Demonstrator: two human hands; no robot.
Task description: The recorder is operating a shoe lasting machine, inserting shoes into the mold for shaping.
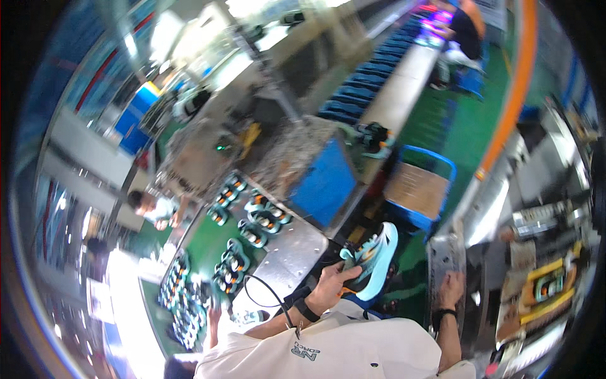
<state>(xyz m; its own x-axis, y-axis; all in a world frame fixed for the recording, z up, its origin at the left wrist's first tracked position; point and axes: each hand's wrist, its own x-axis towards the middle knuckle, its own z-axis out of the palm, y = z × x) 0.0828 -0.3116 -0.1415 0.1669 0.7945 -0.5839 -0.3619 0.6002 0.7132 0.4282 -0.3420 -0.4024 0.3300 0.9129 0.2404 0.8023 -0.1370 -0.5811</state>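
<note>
My left hand (pixel 331 285), with a black band at the wrist, is closed round a light teal sneaker (pixel 379 258). The sneaker is tilted, its pale sole facing right, with black and orange parts near my fingers. My right hand (pixel 451 290), also banded at the wrist, is at a grey metal panel (pixel 442 259) of the machine on the right. Its fingers look curled in; what they hold, if anything, is hidden. On that machine, a shoe (pixel 549 286) sits in a yellow-edged fixture (pixel 541 311).
Several similar shoes stand in rows on a green-topped metal table (pixel 293 256) to the left. Beyond are a blue box-like panel (pixel 323 183), a conveyor (pixel 398 88), a blue cart (pixel 416 189) and an orange pole (pixel 512 107). Other people are at left and far right.
</note>
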